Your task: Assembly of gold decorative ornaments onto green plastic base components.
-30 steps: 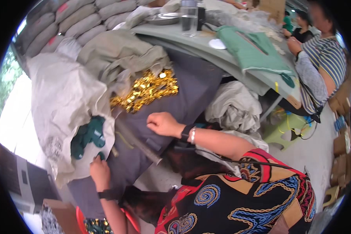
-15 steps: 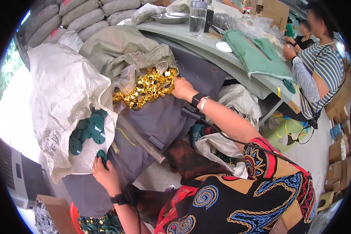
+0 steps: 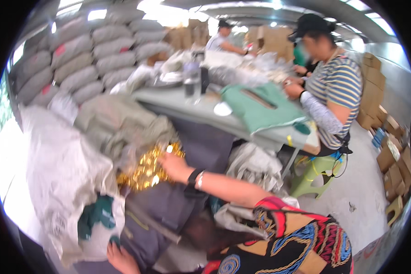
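left hand (image 3: 122, 260) holds green disc (image 3: 114, 239) near white woven sack (image 3: 64, 182) | right hand (image 3: 175, 167) touches shiny gold pieces (image 3: 144, 173) | green fabric (image 3: 262, 117) lies on tabletop (image 3: 166, 98)

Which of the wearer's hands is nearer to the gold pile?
Right: the right hand is at the right edge of the gold pile; the left hand is lower in view, near the white sack.

The lower edge crops the left hand (image 3: 122, 259) (the gold pieces (image 3: 144, 175) blur together).
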Tool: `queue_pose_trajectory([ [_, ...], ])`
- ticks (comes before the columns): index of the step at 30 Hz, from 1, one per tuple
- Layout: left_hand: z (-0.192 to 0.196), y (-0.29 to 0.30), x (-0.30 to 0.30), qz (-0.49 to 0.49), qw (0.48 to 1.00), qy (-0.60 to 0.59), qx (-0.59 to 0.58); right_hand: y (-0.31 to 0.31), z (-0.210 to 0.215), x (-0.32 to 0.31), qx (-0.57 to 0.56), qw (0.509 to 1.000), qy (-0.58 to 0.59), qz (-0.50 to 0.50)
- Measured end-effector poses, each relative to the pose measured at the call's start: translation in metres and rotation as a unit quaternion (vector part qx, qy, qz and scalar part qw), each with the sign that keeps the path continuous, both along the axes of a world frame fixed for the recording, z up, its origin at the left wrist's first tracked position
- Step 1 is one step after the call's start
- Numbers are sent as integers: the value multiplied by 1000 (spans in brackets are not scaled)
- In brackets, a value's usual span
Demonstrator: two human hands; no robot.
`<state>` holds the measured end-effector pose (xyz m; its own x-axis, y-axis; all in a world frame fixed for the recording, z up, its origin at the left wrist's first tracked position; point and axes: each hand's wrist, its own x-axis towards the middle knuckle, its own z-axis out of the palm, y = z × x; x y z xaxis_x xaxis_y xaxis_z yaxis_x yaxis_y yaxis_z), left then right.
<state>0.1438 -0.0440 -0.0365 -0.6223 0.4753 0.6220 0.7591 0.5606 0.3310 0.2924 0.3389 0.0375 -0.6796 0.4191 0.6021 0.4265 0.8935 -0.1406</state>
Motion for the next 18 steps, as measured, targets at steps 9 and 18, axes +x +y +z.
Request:
queue_pose_trajectory([
  [9, 42, 14, 29, -13, 999, 35, 27, 16, 7, -12, -30, 989, -142, 19],
  [18, 38, 18, 24, -25, 998, 59, 25, 34, 9, -13, -42, 989, -145, 13],
])
